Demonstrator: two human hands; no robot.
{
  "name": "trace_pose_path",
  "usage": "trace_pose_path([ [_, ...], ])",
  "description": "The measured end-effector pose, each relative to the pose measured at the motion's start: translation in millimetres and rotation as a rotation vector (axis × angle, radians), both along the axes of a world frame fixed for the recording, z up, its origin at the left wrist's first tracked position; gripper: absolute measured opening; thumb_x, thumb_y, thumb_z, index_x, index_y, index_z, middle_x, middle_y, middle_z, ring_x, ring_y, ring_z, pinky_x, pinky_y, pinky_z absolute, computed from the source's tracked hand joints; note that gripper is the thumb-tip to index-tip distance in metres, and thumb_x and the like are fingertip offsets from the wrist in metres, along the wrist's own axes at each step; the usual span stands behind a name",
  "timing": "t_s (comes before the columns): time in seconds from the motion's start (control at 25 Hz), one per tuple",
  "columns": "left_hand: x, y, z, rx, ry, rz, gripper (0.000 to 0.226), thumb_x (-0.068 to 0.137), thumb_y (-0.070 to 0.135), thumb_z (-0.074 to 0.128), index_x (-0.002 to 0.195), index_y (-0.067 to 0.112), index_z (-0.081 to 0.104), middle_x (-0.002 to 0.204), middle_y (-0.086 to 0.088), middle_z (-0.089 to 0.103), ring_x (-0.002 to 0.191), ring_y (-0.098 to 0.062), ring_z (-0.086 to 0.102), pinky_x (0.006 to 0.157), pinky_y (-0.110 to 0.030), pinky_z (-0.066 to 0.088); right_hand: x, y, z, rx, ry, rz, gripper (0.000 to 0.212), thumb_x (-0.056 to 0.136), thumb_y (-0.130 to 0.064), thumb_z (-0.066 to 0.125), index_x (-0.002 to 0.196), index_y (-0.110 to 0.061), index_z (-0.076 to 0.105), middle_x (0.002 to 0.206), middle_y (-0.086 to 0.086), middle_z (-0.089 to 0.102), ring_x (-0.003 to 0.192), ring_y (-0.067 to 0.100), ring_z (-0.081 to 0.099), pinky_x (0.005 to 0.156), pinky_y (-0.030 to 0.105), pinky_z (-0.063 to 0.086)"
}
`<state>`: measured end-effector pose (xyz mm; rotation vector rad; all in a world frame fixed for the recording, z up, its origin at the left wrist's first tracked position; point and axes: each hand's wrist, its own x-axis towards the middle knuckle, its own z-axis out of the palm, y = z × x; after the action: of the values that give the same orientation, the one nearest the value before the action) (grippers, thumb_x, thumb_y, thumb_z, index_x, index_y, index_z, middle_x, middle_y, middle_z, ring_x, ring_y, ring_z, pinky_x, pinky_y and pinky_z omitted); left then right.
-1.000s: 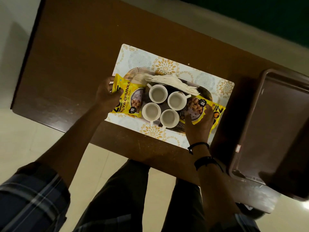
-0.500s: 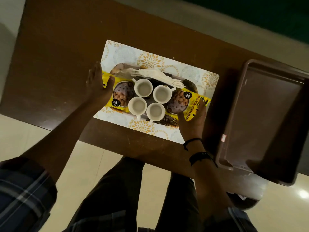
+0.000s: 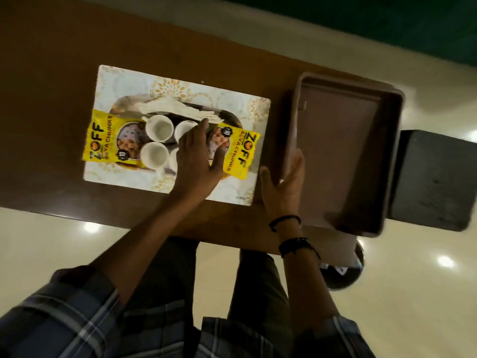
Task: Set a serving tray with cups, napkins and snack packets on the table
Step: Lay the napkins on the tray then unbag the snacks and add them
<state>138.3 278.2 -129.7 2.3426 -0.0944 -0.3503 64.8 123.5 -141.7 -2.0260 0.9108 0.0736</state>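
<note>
A dark oval serving tray [image 3: 120, 105] lies on a floral placemat [image 3: 124, 78]. It holds white cups [image 3: 159, 127], a fan of napkins [image 3: 170, 107] along its far side, and a yellow snack packet at each end: a left packet [image 3: 103, 140] and a right packet [image 3: 240, 151]. My left hand [image 3: 198, 158] lies flat over the right-hand cups, thumb on the right packet, gripping nothing. My right hand [image 3: 284, 187] is spread beside the tray, its fingers against the left rim of a brown plastic bin [image 3: 343, 151].
The brown wooden table [image 3: 51, 73] runs across the view, its near edge just in front of my legs. The deep brown bin overhangs the table's right end. A dark block [image 3: 433, 182] stands to the right of it, and a round dark object [image 3: 343, 277] sits on the floor below.
Both hands have left the ends of the serving tray. My left hand crossed rightwards over the cups. My right hand moved right to the brown bin's rim. The view shifted right.
</note>
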Motion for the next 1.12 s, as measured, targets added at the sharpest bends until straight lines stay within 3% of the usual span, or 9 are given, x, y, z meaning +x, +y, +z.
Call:
trace_pose_path([
  [0.16,-40.4,-64.4,-7.4,0.017,0.134,-0.128,0.066,0.091,0.027,0.058,0.144,0.001,0.03,0.147,-0.022,0.038,0.134,-0.038,0.039,0.109,-0.05,0.035,-29.4,-92.1,5.8,-0.068,0.086,-0.17,0.083,0.085,-0.027,0.068,0.15,-0.015,0.018,0.154,0.008,0.027,0.141,0.026,0.03,0.116,0.045,0.029],
  [0.28,-63.7,-107.8,-24.2,0.038,0.387,-0.146,0.07,0.089,0.032,0.06,0.145,0.006,0.027,0.144,-0.017,0.044,0.128,-0.032,0.048,0.105,-0.044,0.04,-51.6,-174.0,-4.1,-0.191,0.211,-0.263,0.077,0.085,-0.023,0.067,0.149,-0.011,0.025,0.15,0.014,0.033,0.14,0.032,0.03,0.117,0.046,0.026],
  [0.4,-81.3,-143.8,-39.9,0.121,0.583,-0.124,0.052,0.088,0.031,0.06,0.132,0.009,0.043,0.129,-0.014,0.058,0.115,-0.033,0.057,0.089,-0.037,0.046,-72.4,-236.1,-21.2,-0.177,0.4,-0.335,0.073,0.084,-0.021,0.066,0.146,-0.009,0.029,0.149,0.018,0.034,0.14,0.035,0.027,0.117,0.047,0.023],
  [0.48,-87.4,-157.9,-44.9,0.188,0.588,-0.057,0.036,0.087,0.025,0.061,0.12,0.011,0.053,0.116,-0.013,0.065,0.105,-0.033,0.061,0.078,-0.032,0.043,-82.0,-256.2,-33.3,-0.027,0.441,-0.323,0.065,0.087,-0.016,0.063,0.144,-0.006,0.033,0.145,0.016,0.042,0.135,0.034,0.039,0.113,0.047,0.033],
  [0.6,-86.4,-165.6,-46.8,0.265,0.523,0.029,0.025,0.083,0.017,0.065,0.107,0.012,0.06,0.106,-0.011,0.07,0.098,-0.032,0.065,0.081,-0.038,0.049,-90.7,-272.3,-43.1,0.101,0.368,-0.326,0.048,0.084,0.005,0.052,0.131,-0.003,0.049,0.127,0.018,0.06,0.116,0.036,0.057,0.1,0.046,0.048],
  [0.72,-87.2,-176.1,-38.4,0.158,0.553,0.021,0.031,0.08,0.011,0.071,0.109,0.011,0.062,0.104,-0.013,0.07,0.092,-0.031,0.067,0.083,-0.045,0.055,-100.5,-295.4,-40.8,0.119,0.222,-0.48,0.047,0.076,0.016,0.045,0.117,-0.003,0.057,0.108,0.017,0.065,0.1,0.037,0.064,0.086,0.049,0.055],
  [0.88,-94.9,-216.9,-23.7,0.069,0.549,-0.064,0.043,0.082,0.009,0.07,0.122,0.009,0.055,0.114,-0.015,0.064,0.097,-0.029,0.063,0.082,-0.054,0.055,-121.8,-339.7,-26.4,0.043,0.104,-0.567,0.038,0.079,0.011,0.048,0.112,-0.005,0.062,0.095,0.009,0.065,0.083,0.022,0.061,0.074,0.033,0.054],
  [1.12,-102.1,-320.6,-24.7,0.013,0.485,-0.251,0.047,0.084,0.013,0.068,0.129,0.011,0.052,0.122,-0.011,0.061,0.097,-0.025,0.064,0.085,-0.046,0.055,-169.7,-429.5,-17.3,-0.005,0.046,-0.697,0.038,0.081,0.005,0.059,0.117,-0.005,0.065,0.095,0.009,0.065,0.081,0.02,0.061,0.074,0.026,0.051],
])
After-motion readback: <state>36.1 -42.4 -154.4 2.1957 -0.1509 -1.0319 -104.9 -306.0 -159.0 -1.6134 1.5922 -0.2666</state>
